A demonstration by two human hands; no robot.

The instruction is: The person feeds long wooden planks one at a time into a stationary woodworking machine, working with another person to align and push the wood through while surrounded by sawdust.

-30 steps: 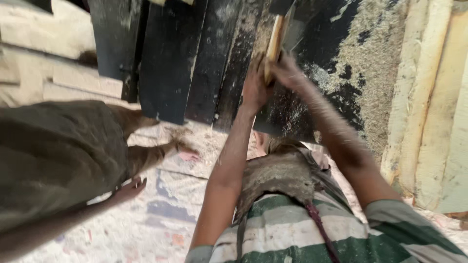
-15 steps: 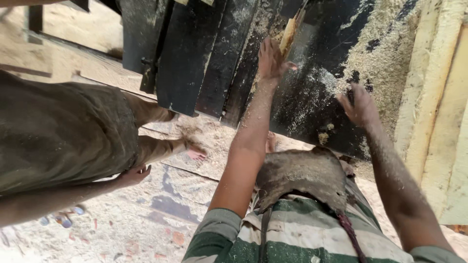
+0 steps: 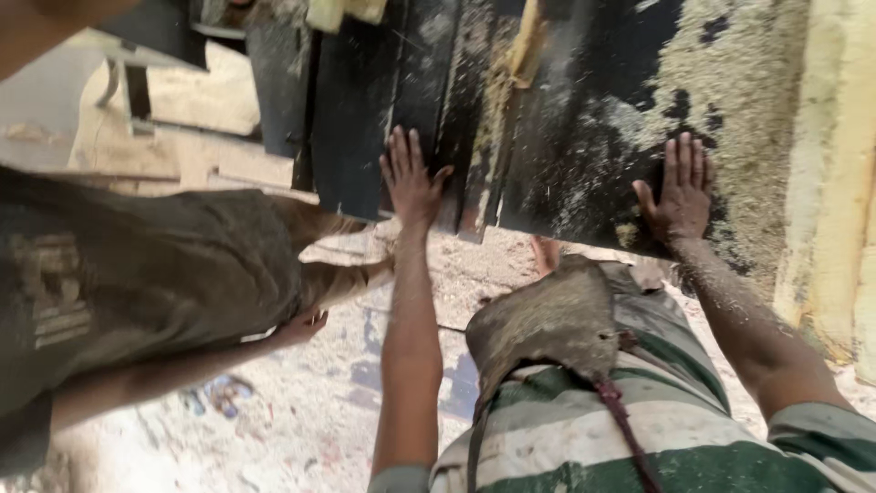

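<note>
My left hand (image 3: 412, 179) lies flat, fingers spread, on the near edge of a black machine table (image 3: 584, 110) dusted with sawdust. My right hand (image 3: 680, 194) rests flat on the same dark surface further right, beside a thick patch of sawdust (image 3: 739, 100). Neither hand holds anything. A yellowish strip of wood (image 3: 527, 46) stands in a slot of the table beyond my left hand. I wear a green and white striped shirt (image 3: 630, 438) and a dusty apron.
Another person in a dusty dark shirt (image 3: 137, 283) stands close on the left, one hand (image 3: 301, 327) hanging low. Pale yellow planks (image 3: 835, 183) run along the right. The floor (image 3: 292, 411) below is covered in sawdust.
Both hands have let go of the yellowish wood strip and come down toward me. They now lie flat on the table's near part, the right hand having moved right first.
</note>
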